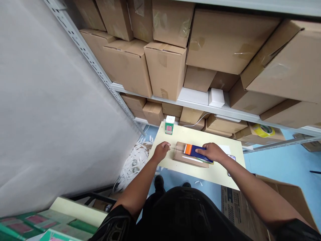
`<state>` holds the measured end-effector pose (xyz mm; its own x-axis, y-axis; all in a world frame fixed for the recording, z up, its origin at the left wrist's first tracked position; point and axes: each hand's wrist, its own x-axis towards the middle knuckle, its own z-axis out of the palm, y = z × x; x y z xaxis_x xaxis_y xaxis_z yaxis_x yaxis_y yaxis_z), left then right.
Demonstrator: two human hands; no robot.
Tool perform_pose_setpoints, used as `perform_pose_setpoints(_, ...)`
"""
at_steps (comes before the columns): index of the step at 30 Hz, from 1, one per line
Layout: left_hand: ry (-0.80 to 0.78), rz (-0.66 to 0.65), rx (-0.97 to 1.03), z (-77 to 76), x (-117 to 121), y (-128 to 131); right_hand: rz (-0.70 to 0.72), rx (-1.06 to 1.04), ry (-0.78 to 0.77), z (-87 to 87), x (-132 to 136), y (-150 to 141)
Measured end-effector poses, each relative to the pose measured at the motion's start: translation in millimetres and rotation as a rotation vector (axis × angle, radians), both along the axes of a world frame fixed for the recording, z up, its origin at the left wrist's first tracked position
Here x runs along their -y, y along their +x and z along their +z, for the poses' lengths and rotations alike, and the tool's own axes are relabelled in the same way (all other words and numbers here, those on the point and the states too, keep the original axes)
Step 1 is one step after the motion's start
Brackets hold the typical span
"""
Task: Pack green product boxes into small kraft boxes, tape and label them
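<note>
A small brown cardboard box [179,156] lies lengthwise on the pale yellow table. My right hand [212,152] grips a blue tape dispenser [198,151] with an orange toothed head, held over the top of the box with the teeth toward the left. Just off the box's left end, my left hand [162,150] is closed, its fingertips pinched together. A faint clear streak shows between those fingertips and the box, too thin to make out. A white strip lies along the box's near side, partly under the dispenser.
A green and white carton [169,126] stands at the table's back left corner. A phone [232,157] lies right, partly behind my forearm. Shelves [193,96] of cardboard boxes rise behind, with a yellow tape roll [263,130]. White scraps [134,160] cover the floor left; an open carton [288,194] stands right.
</note>
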<state>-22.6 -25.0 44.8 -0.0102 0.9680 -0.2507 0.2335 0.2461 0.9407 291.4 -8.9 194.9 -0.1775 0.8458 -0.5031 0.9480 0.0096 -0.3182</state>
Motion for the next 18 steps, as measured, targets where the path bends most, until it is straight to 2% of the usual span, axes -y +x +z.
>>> perform_pose_setpoints(6,0.035,-0.015,-0.123,-25.6,3,23,0.017,0.04,0.006,-1.0,-3,-7)
perform_pose_setpoints(13,0.163,-0.131,-0.381,-30.0,2,46,0.017,0.058,0.019,-2.3,-7,-8)
perform_pose_setpoints(18,0.144,-0.138,-0.475,-36.5,-3,40,-0.008,0.06,0.003,0.0,-7,-10)
